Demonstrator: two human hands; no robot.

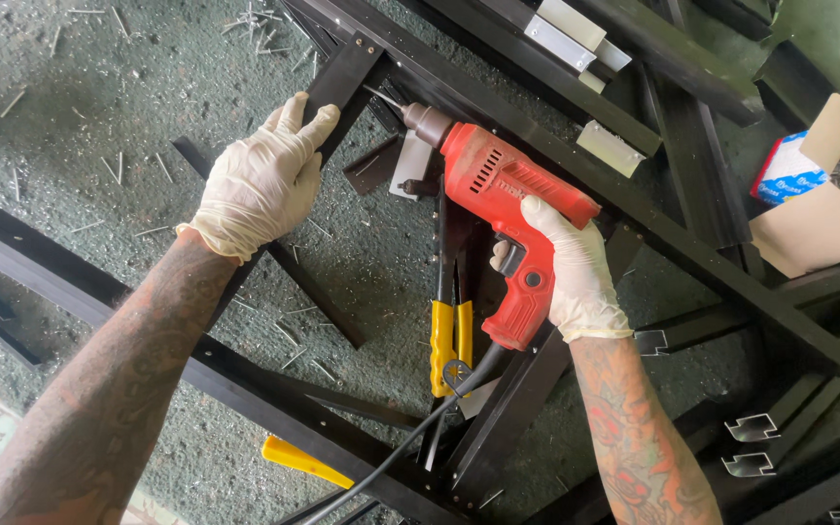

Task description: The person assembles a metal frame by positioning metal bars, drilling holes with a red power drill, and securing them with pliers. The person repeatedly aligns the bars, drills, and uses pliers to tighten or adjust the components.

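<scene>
Drilling with the red drill [498, 190], bit tip set against the joint where a short black bar [342, 83] meets the long black rail [556, 156] of the frame, near the top middle of the view. Gripped in the right hand [566, 267], gloved in white, fingers wrapped round the pistol grip, forefinger lying along the body above the trigger. Pressed flat on the short black bar by the left hand [264, 180], also gloved, fingers spread and curled over the bar's edge, holding it down against the floor.

Best done, judging from the angle, by keeping the bit square to the bar, pushing steadily along the drill's line and not sideways, and keeping the left fingers back from the tip, which sits close to them. Worth minding the black cord [410, 437] trailing from the handle across the lower rail.

Lying just beside the drill: yellow-handled snips [449, 335], blades pointing up under the drill's body. Further out: small grey brackets [614, 146] on the rail, a cardboard box [819, 224] at the right with screws inside, loose screws and shavings scattered over the green floor [99, 146].

Hard to make out: the bit's exact contact point, too thin and partly lost against the dark metal. Hidden under the drill: the snips' blades. Cut off at the bottom edge: the cord's end and a yellow piece [303, 462] under the rail.
</scene>
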